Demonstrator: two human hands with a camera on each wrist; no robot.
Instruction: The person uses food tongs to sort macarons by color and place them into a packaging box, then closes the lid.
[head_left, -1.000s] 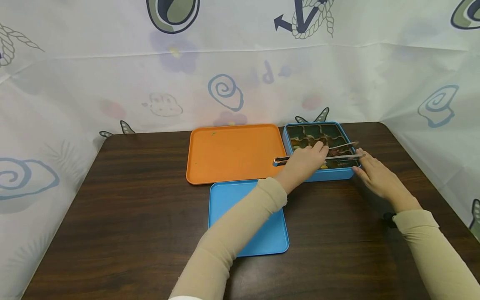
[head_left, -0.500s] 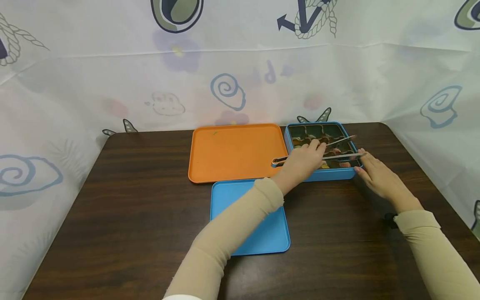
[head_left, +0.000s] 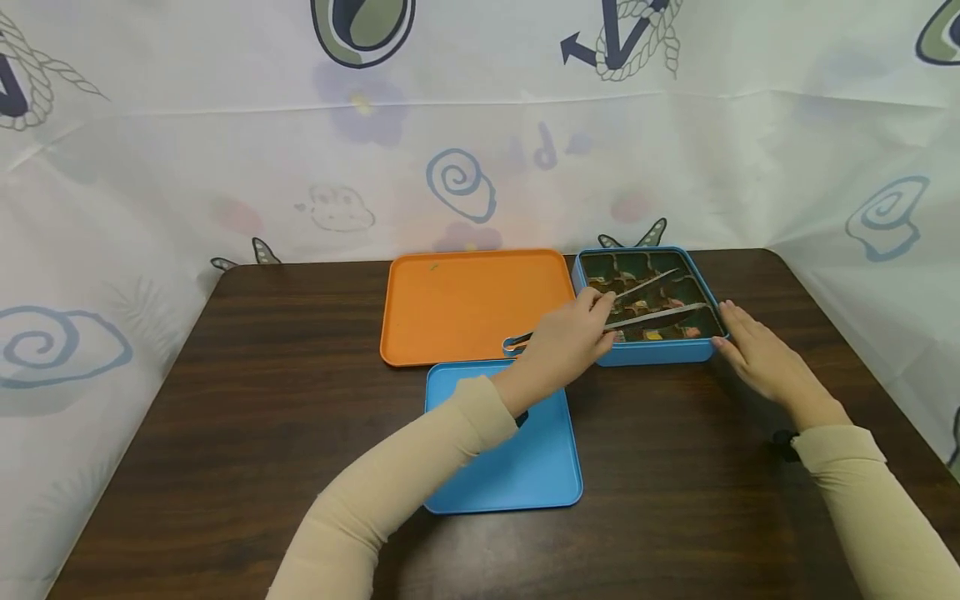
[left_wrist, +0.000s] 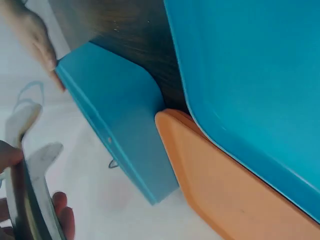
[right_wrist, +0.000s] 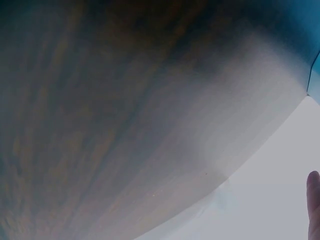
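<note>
My left hand (head_left: 562, 342) grips a pair of metal tongs (head_left: 660, 316) with a blue loop at the handle end. Their two arms stand apart above the blue box (head_left: 660, 354). In the left wrist view the tongs (left_wrist: 27, 195) lie between thumb and fingers, and nothing shows between the tips. Inside the dark, divided box lie several small brownish, pink and yellow pieces (head_left: 652, 335), too small to identify. Against the box's right side rests my right hand (head_left: 765, 358), its fingers nearly straight; only one fingertip (right_wrist: 313, 200) shows in the right wrist view.
An orange tray (head_left: 465, 308) lies left of the box, with a tiny green speck on it. Nearer the front is a blue tray (head_left: 517, 479), partly under my left forearm. All stand on a dark wooden table (head_left: 300, 433) before a patterned white cloth (head_left: 525, 183).
My left hand has moved left and slightly toward me with the tongs, whose arms have spread wider. The right hand stays at the box's side.
</note>
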